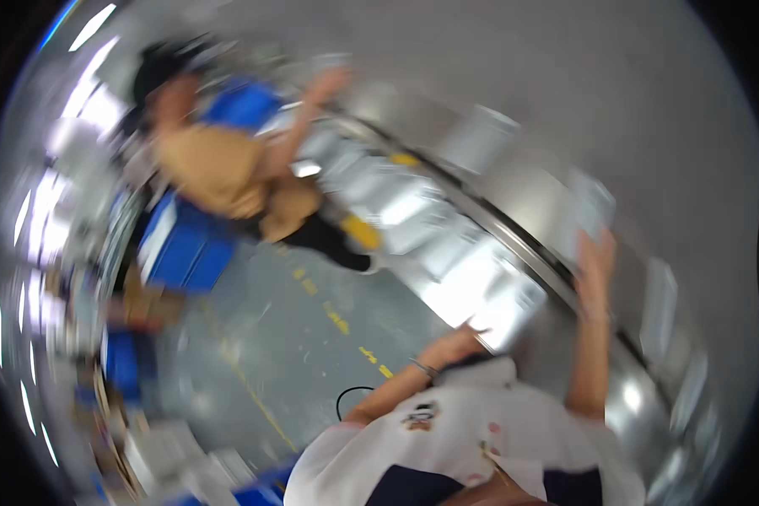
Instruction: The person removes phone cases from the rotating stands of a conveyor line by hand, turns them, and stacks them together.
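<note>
Motion blurs the whole view. My right hand (pixel 594 261) reaches over the grey work surface, its fingers at the near end of a pale rectangular packet (pixel 593 201). They overlap the packet, but the smear hides whether they grip it. Close to my body, my left hand (pixel 457 347) is beside the nearest of several shiny silver-white packets (pixel 514 304). Its fingertips are smeared, and contact with that packet is unclear. These shiny packets form a row along the near side of a metal rail (pixel 514 236).
Other pale packets (pixel 483 139) lie on the broad grey surface (pixel 632 76). To the left, a co-worker in a tan top (pixel 215 164) stretches an arm over the row. Blue bins (pixel 190 244) and cartons (pixel 164 451) stand along the left, beyond a floor with yellow lines (pixel 337 320).
</note>
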{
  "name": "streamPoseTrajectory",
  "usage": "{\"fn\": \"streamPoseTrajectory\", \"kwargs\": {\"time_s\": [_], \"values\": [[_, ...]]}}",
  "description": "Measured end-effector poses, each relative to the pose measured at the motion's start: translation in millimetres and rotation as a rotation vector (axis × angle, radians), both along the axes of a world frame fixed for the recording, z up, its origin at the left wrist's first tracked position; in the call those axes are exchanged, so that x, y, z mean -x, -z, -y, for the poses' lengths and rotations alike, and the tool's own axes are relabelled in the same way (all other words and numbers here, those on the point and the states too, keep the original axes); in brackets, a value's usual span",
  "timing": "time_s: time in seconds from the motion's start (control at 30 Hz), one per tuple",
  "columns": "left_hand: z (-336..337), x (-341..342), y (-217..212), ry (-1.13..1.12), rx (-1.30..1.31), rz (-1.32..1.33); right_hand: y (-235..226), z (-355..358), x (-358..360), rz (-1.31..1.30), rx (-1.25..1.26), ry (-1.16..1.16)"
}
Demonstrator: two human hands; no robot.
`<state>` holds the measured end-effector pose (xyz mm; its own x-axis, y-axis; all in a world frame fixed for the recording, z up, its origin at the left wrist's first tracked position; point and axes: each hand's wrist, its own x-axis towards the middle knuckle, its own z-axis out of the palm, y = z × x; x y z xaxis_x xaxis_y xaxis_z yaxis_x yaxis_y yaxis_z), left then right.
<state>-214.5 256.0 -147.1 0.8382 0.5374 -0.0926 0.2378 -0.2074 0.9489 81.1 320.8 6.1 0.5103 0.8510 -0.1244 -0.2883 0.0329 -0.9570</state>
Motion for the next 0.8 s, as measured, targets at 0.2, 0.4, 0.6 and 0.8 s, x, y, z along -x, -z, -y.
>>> {"fn": "streamPoseTrajectory", "kwargs": {"time_s": [0.2,0.4,0.6,0.8], "values": [[34.7,-54.1,-104.0,-0.318,1.256,0.44,45.1,150.3,-15.2,0.168,0.225,-0.05],[42.1,-55.2,-117.9,-0.305,0.919,0.495,-24.1,137.5,82.9,0.88,-0.002,-0.242],[50.5,-41.6,-145.2,-0.252,1.174,0.808,-24.5,147.8,99.0,0.981,0.025,-0.247],[44.0,-31.6,-151.2,-0.154,1.212,0.783,-16.4,158.2,99.6,1.016,0.161,-0.11]]}}
